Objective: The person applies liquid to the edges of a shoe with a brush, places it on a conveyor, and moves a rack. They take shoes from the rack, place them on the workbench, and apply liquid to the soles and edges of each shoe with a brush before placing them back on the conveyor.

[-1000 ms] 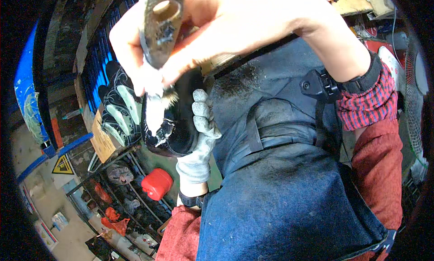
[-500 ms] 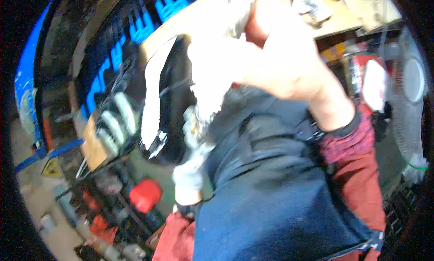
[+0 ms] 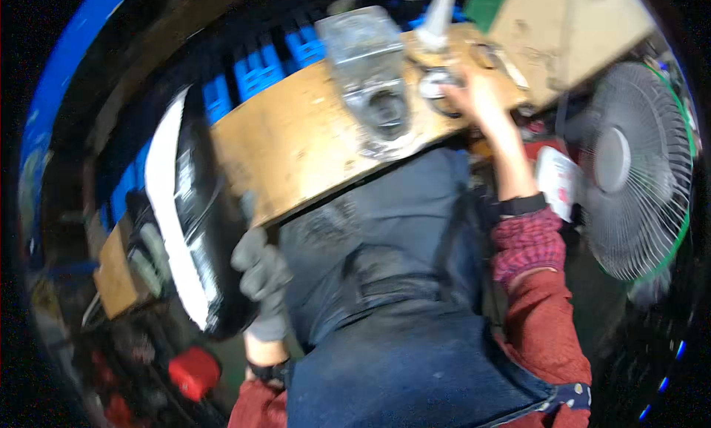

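My left hand (image 3: 263,280), in a grey glove, is closed on the near side of a long glossy black piece with a white edge (image 3: 198,235). The piece stands tilted left of my lap, and I cannot make out its kind. My bare right hand (image 3: 476,96) reaches over the wooden bench (image 3: 289,143). Its fingertips are at a round, dark-rimmed thing with a pale disc (image 3: 437,85). Blur hides whether they grip it.
A grey metal stand with a round socket (image 3: 385,109) is on the bench, with a white cone-shaped bottle (image 3: 437,20) behind it. A fan (image 3: 629,168) stands at the right. Blue slatted plastic (image 3: 259,72) lies beyond the bench; a red object (image 3: 194,372) sits low left.
My right hand has moved from close in front of the camera to the bench. The black-and-white piece and my left hand have shifted left and lower in the picture; the view has turned.
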Demonstrator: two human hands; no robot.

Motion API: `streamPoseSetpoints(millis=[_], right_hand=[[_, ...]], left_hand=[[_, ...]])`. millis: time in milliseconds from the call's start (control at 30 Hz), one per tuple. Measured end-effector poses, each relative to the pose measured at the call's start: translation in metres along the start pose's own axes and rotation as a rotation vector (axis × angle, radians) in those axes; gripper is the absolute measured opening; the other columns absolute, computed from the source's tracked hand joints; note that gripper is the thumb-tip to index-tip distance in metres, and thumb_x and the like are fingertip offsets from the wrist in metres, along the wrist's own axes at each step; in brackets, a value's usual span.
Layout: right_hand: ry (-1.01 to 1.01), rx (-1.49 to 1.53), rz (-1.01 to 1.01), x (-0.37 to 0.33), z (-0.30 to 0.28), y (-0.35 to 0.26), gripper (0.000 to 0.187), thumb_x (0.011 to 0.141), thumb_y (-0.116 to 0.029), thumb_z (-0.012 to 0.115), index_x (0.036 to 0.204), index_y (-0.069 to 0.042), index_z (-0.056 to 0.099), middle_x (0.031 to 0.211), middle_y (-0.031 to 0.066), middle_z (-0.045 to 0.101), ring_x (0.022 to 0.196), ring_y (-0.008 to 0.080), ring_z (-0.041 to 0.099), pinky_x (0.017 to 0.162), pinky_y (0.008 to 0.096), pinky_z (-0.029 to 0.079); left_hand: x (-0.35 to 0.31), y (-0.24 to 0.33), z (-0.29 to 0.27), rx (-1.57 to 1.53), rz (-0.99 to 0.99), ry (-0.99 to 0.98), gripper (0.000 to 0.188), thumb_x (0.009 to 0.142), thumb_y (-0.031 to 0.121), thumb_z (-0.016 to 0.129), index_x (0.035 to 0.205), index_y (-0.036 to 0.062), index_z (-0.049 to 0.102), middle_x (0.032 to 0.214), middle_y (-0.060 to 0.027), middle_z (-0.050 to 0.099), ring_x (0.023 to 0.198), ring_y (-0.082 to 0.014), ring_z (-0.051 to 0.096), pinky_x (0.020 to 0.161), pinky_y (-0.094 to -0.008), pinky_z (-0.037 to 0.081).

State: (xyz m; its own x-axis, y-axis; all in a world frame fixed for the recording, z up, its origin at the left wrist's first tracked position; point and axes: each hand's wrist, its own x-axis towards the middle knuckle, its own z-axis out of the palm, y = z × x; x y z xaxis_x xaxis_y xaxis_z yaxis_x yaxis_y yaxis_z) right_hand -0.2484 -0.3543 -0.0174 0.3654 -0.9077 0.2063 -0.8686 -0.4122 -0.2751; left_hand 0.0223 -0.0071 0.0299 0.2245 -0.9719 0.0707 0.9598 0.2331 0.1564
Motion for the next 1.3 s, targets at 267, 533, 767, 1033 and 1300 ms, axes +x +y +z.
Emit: streamPoseSetpoints(millis=[267,533,767,1033,1300], right_hand=[[0.204,1.164,-0.833,-0.111,-0.075,-0.178,0.028,0.08,-0.016,0.069,0.1,0.002,0.061,0.087,0.0109,0.066,0.073,0.0185,0.065,0.069,0.0297,0.052],[0.254,0.913,-0.86,-0.106,-0.053,-0.244,0.029,0.067,-0.01,0.071,0.095,-0.013,0.061,0.064,0.002,0.058,0.051,0.0181,0.058,0.044,0.0303,0.045],[0.318,1.273,-0.228,-0.082,-0.064,-0.148,0.021,0.087,-0.017,0.067,0.1,-0.003,0.061,0.085,0.0038,0.065,0.064,0.0093,0.058,0.054,0.022,0.045],[0.248,0.127,0.059,-0.005,-0.004,0.005,0.049,0.086,-0.041,0.062,0.121,-0.008,0.057,0.098,0.0191,0.066,0.09,0.0279,0.066,0.079,0.0361,0.049],[0.161,0.708,0.081,-0.046,-0.028,-0.059,0.03,0.087,-0.026,0.066,0.107,-0.005,0.062,0.071,0.0001,0.057,0.067,0.0053,0.049,0.064,0.0235,0.04]], left_hand=[[0.002,-0.019,-0.001,-0.104,0.057,0.209,0.076,0.088,0.036,0.058,0.144,0.0006,0.02,0.076,-0.0019,0.05,0.046,-0.0096,0.042,0.042,-0.022,0.033],[-0.016,-0.022,-0.058,0.603,0.087,0.035,0.077,0.088,0.036,0.057,0.144,0.0008,0.018,0.076,-0.003,0.05,0.046,-0.0096,0.042,0.043,-0.0219,0.038],[0.003,-0.016,0.004,-0.219,0.014,-0.123,0.069,0.094,0.033,0.047,0.144,-0.0004,0.014,0.075,-0.0072,0.05,0.043,-0.0138,0.044,0.041,-0.0278,0.041],[-0.003,-0.009,0.01,-0.455,0.079,-0.055,0.069,0.091,0.033,0.05,0.143,-0.0002,0.02,0.102,-0.01,0.061,0.047,-0.0142,0.048,0.039,-0.0261,0.037],[-0.045,0.054,-0.004,0.075,0.148,-0.204,0.058,0.09,0.029,0.055,0.137,-0.0008,0.037,0.121,-0.0227,0.051,0.118,-0.034,0.047,0.088,-0.0334,0.049]])
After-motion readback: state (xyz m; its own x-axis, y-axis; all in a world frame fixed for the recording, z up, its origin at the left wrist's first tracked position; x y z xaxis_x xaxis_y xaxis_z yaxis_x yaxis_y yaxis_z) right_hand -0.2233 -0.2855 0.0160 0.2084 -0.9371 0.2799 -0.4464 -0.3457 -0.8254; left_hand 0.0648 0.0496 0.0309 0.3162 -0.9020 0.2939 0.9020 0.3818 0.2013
